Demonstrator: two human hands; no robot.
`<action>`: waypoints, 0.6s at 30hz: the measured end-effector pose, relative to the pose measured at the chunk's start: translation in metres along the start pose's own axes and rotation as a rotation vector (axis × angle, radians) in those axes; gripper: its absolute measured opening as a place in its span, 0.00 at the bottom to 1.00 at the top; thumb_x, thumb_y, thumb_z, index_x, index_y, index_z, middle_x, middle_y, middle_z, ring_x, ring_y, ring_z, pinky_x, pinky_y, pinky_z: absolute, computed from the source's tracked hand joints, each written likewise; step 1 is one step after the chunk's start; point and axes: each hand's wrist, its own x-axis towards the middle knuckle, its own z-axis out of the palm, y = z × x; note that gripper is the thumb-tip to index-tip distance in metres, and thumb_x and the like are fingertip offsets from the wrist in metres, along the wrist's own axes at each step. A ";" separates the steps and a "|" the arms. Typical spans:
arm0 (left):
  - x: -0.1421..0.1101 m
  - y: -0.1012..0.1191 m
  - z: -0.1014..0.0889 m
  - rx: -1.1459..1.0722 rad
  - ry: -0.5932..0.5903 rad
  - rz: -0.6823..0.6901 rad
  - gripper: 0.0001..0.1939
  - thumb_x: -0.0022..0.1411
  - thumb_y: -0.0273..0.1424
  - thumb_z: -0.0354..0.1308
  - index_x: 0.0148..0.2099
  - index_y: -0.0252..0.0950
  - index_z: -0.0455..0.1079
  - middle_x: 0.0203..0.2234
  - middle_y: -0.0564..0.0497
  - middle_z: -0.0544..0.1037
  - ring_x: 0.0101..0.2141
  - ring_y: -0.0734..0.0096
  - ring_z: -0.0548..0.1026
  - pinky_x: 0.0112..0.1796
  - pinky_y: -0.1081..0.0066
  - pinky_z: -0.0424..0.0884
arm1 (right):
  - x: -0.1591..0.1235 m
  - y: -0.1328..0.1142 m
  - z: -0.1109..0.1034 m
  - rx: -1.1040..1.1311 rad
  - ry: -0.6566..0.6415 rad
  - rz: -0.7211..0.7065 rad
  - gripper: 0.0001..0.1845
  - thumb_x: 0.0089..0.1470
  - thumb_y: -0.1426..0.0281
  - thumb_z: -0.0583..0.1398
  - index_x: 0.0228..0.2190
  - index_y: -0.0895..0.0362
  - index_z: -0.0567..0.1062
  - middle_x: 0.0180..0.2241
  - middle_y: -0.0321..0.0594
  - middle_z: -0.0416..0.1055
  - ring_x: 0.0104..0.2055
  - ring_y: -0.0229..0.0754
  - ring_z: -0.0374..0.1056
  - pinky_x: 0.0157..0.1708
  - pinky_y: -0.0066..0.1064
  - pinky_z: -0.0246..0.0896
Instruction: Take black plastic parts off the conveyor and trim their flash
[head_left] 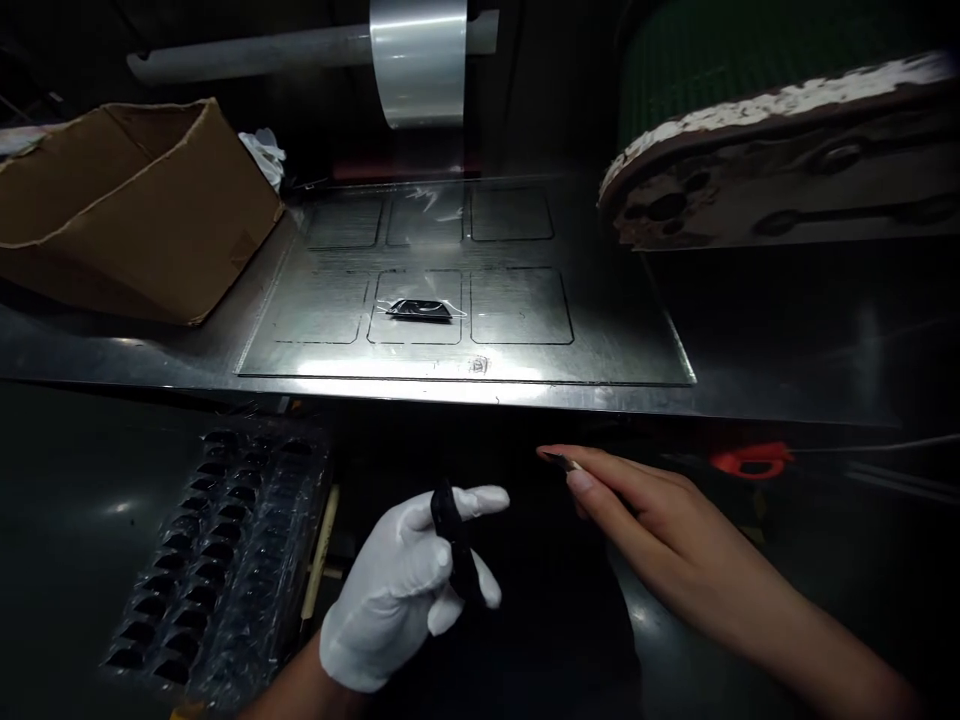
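Note:
My left hand [405, 590], in a white glove, grips a small flat black part [454, 545] between thumb and fingers, low at the centre. My right hand [645, 520] is bare and reaches leftward with fingers extended, pinching a thin dark pointed tool [559, 461] at its fingertips. Both hands hover below the front edge of a metal work plate [615, 340]. On that plate, one black part in a clear blister [420, 310] lies in the middle rectangular outline of the front row.
A clear plastic tray [217, 560] with rows of black parts lies lower left. An open cardboard box [135, 210] stands at the left. A roll of clear film [418, 60] hangs on a bar above. A worn machine arm [787, 160] and a red handle [750, 460] are at the right.

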 end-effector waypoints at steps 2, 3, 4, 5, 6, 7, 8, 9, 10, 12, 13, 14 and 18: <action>0.001 0.002 0.006 -0.014 -0.005 -0.027 0.21 0.64 0.42 0.72 0.55 0.37 0.80 0.47 0.38 0.82 0.21 0.82 0.74 0.17 0.86 0.58 | -0.002 -0.004 0.000 -0.061 -0.015 -0.134 0.23 0.74 0.56 0.53 0.64 0.43 0.71 0.50 0.38 0.77 0.51 0.44 0.74 0.48 0.35 0.73; 0.001 0.003 0.009 -0.026 -0.012 -0.042 0.21 0.63 0.41 0.73 0.55 0.37 0.80 0.48 0.38 0.81 0.22 0.80 0.76 0.17 0.85 0.58 | -0.003 -0.008 0.000 -0.095 -0.025 -0.215 0.23 0.74 0.59 0.53 0.66 0.41 0.69 0.50 0.38 0.77 0.51 0.43 0.74 0.47 0.34 0.73; 0.001 0.005 0.012 -0.033 -0.021 -0.057 0.21 0.63 0.40 0.73 0.54 0.37 0.80 0.48 0.39 0.81 0.23 0.78 0.77 0.17 0.85 0.58 | -0.003 -0.011 0.000 -0.129 -0.031 -0.298 0.24 0.74 0.62 0.54 0.68 0.41 0.66 0.49 0.37 0.77 0.49 0.42 0.73 0.45 0.34 0.72; 0.001 0.006 0.015 -0.031 -0.028 -0.071 0.21 0.62 0.40 0.74 0.53 0.35 0.80 0.46 0.39 0.81 0.23 0.78 0.77 0.17 0.85 0.58 | -0.003 -0.016 0.000 -0.160 -0.030 -0.373 0.25 0.74 0.65 0.54 0.68 0.41 0.65 0.49 0.36 0.77 0.48 0.41 0.73 0.45 0.34 0.72; 0.001 0.008 0.018 -0.014 -0.029 -0.086 0.22 0.61 0.41 0.74 0.52 0.33 0.80 0.44 0.39 0.81 0.22 0.78 0.76 0.16 0.84 0.57 | -0.003 -0.020 0.000 -0.188 -0.029 -0.433 0.26 0.73 0.68 0.56 0.68 0.42 0.66 0.49 0.36 0.77 0.48 0.41 0.72 0.45 0.34 0.71; 0.000 0.010 0.020 0.010 -0.023 -0.098 0.23 0.60 0.42 0.75 0.51 0.31 0.81 0.43 0.39 0.81 0.23 0.77 0.77 0.16 0.84 0.57 | -0.002 -0.024 0.001 -0.212 -0.027 -0.479 0.25 0.72 0.70 0.57 0.67 0.44 0.67 0.49 0.36 0.77 0.48 0.41 0.72 0.45 0.34 0.71; -0.001 0.012 0.021 0.037 -0.012 -0.111 0.24 0.58 0.43 0.76 0.50 0.30 0.81 0.44 0.38 0.81 0.23 0.76 0.77 0.16 0.84 0.57 | -0.002 -0.027 0.001 -0.234 -0.028 -0.504 0.25 0.71 0.72 0.58 0.66 0.45 0.68 0.49 0.36 0.78 0.48 0.41 0.72 0.45 0.35 0.71; -0.002 0.014 0.022 0.064 -0.003 -0.128 0.26 0.57 0.44 0.77 0.49 0.29 0.81 0.44 0.37 0.81 0.25 0.74 0.79 0.16 0.83 0.57 | -0.001 -0.030 0.002 -0.252 -0.027 -0.523 0.25 0.70 0.72 0.59 0.65 0.46 0.69 0.49 0.35 0.78 0.48 0.41 0.71 0.45 0.35 0.71; -0.004 0.016 0.023 0.088 0.006 -0.143 0.26 0.56 0.45 0.77 0.48 0.29 0.81 0.44 0.36 0.81 0.26 0.71 0.80 0.17 0.83 0.58 | 0.001 -0.032 0.002 -0.269 -0.026 -0.532 0.24 0.70 0.72 0.59 0.64 0.47 0.69 0.48 0.35 0.78 0.47 0.41 0.72 0.45 0.35 0.71; -0.007 0.019 0.022 0.125 0.013 -0.167 0.26 0.57 0.45 0.77 0.48 0.29 0.81 0.44 0.36 0.81 0.29 0.68 0.81 0.18 0.83 0.58 | 0.003 -0.035 0.002 -0.304 -0.028 -0.550 0.23 0.70 0.71 0.59 0.64 0.47 0.70 0.47 0.34 0.79 0.46 0.41 0.72 0.43 0.35 0.71; -0.009 0.020 0.021 0.142 0.019 -0.174 0.26 0.57 0.44 0.77 0.48 0.29 0.81 0.44 0.37 0.81 0.30 0.68 0.82 0.18 0.83 0.59 | 0.004 -0.036 0.002 -0.322 -0.031 -0.558 0.22 0.71 0.70 0.59 0.63 0.47 0.71 0.46 0.34 0.79 0.45 0.40 0.72 0.42 0.35 0.71; -0.010 0.021 0.021 0.161 0.025 -0.179 0.24 0.58 0.43 0.76 0.48 0.30 0.81 0.44 0.37 0.81 0.30 0.68 0.82 0.19 0.82 0.59 | 0.005 -0.037 0.002 -0.341 -0.032 -0.564 0.21 0.71 0.69 0.58 0.62 0.47 0.72 0.46 0.33 0.79 0.44 0.40 0.72 0.42 0.35 0.71; -0.011 0.023 0.021 0.169 0.055 -0.196 0.23 0.57 0.40 0.77 0.49 0.30 0.81 0.44 0.37 0.82 0.28 0.70 0.81 0.19 0.82 0.59 | 0.006 -0.042 0.000 -0.392 -0.031 -0.574 0.17 0.73 0.66 0.57 0.59 0.48 0.75 0.43 0.33 0.79 0.41 0.40 0.71 0.39 0.34 0.70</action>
